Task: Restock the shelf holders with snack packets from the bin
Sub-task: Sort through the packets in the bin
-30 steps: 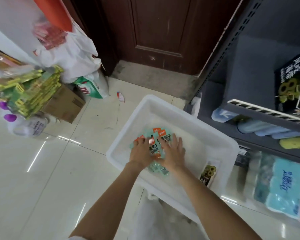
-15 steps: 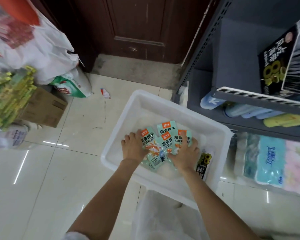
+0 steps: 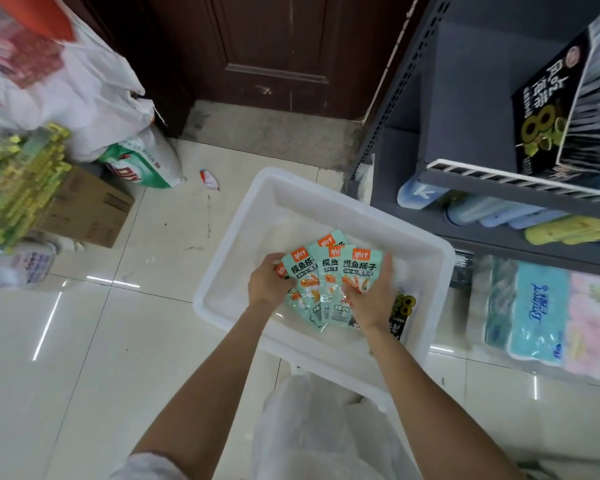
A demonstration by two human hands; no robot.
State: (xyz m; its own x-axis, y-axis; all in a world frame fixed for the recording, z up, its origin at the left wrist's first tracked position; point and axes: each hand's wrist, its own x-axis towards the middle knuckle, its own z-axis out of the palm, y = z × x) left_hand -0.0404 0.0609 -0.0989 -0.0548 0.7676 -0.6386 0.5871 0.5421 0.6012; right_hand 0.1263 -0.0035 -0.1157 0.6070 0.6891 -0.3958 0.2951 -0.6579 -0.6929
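Packets [image 3: 329, 275] now stand fanned and raised off the floor of the bin [image 3: 426, 247], pinched between left hand [image 3: 269, 282] and right hand [image 3: 373, 296]. Advise squaring the fan before lifting clear.

head | worn on head | faces forward-down | close over white bin [image 3: 326, 209] | tiled floor [image 3: 84, 341] around

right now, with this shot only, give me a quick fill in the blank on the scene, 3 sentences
1. Both hands hold a fan of teal snack packets inside the white ____.
2. The left hand grips the fan's ____ edge.
3. The black packet lies beside the ____ hand.

Missing words: bin; left; right
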